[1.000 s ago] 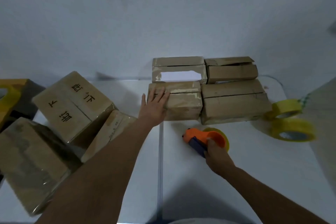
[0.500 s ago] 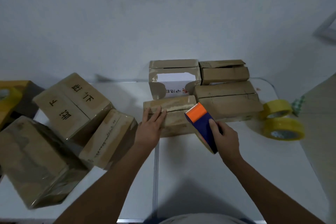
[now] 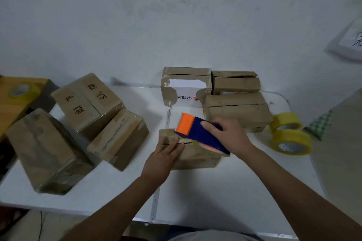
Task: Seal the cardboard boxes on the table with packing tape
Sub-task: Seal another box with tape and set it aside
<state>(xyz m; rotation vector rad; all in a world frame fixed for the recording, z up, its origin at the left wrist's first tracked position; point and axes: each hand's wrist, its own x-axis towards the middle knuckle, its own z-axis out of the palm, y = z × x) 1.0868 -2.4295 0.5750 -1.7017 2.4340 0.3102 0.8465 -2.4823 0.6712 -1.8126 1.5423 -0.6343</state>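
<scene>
A small cardboard box (image 3: pixel 195 157) lies near the middle of the white table (image 3: pixel 109 191), its top seam facing up. My left hand (image 3: pixel 163 159) presses flat on the box's left end, fingers spread over the top. My right hand (image 3: pixel 229 136) grips an orange and blue tape dispenser (image 3: pixel 197 132). The dispenser's orange front rests on the box top near the left end, and its yellow tape roll shows underneath at the right.
Three more boxes (image 3: pixel 235 109) stand against the wall behind. Three larger boxes (image 3: pixel 84 101) lean in a pile at the left. Two yellow tape rolls (image 3: pixel 290 141) lie at the right, and another roll (image 3: pixel 21 90) sits on a wooden surface at far left.
My left hand has pulled the small box away from the stack toward me. My right hand has lifted the dispenser off the table and set it on the box top.
</scene>
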